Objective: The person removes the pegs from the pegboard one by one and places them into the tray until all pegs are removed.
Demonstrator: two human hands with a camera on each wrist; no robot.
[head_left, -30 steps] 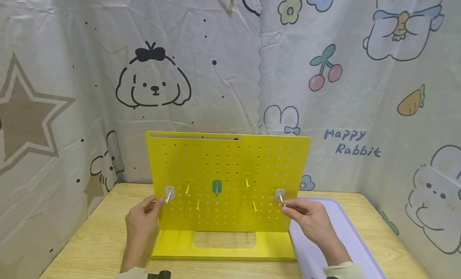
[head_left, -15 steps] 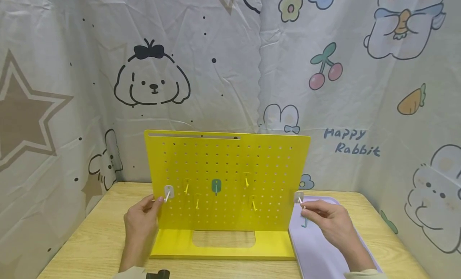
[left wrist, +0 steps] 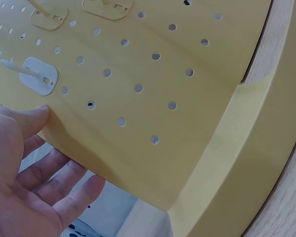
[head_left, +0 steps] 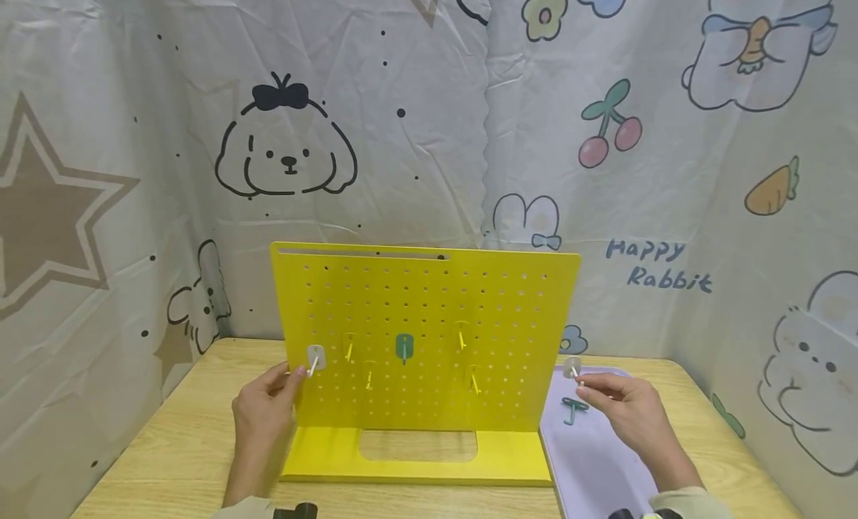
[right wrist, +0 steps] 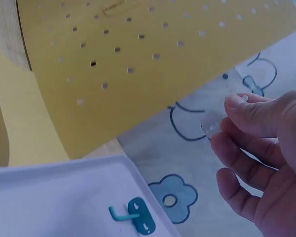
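Note:
A yellow pegboard (head_left: 429,295) stands upright on its base. My left hand (head_left: 264,411) holds its left edge, thumb on the front face and fingers behind, as the left wrist view shows. Just above that thumb a white hook (left wrist: 38,75) is mounted on the board. My right hand (head_left: 630,415) pinches another white hook (head_left: 572,367) by its peg between thumb and finger, off the board's right edge and over the tray. In the right wrist view the fingers partly hide this hook. A green hook (right wrist: 140,216) lies in the lilac tray (head_left: 596,467), below the right hand.
Several yellow hooks (head_left: 462,336) and a green hook (head_left: 404,347) are mounted on the board. The board's base (head_left: 415,470) rests on a wooden table (head_left: 167,430). A printed curtain (head_left: 415,154) hangs behind and at both sides.
My right hand has drawn the white hook off the board's right side and moved right over the tray. The green hook in the tray now shows. My left hand keeps its place.

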